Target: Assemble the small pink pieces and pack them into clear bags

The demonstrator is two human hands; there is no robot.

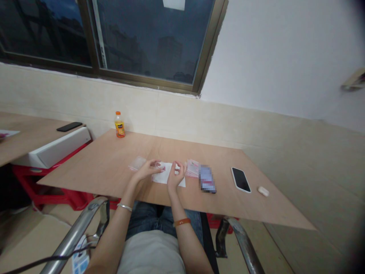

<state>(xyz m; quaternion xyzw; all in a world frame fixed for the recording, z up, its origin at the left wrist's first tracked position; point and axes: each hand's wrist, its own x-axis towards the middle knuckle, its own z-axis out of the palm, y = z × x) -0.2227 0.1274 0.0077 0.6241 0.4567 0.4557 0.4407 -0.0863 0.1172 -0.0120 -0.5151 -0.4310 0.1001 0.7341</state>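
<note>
My left hand (148, 169) is over the left part of a white sheet of paper (164, 178), its thumb and fingers brought toward each other. Something small and pinkish shows at the fingertips, too small to name. My right hand (176, 177) is raised above the paper's right side, with thumb and forefinger curled into a pinch. What that pinch holds, if anything, cannot be made out. Left of the paper, near my left hand, lie clear plastic bags (137, 163). Pink-edged plastic packets (192, 168) lie just right of my right hand.
A phone with a blurred screen (207, 179) lies beside the packets. Farther right are a white-edged phone (241, 179) and a small white case (263, 191). An orange juice bottle (120, 125) stands at the table's back left. Metal chair armrests (82, 224) flank me.
</note>
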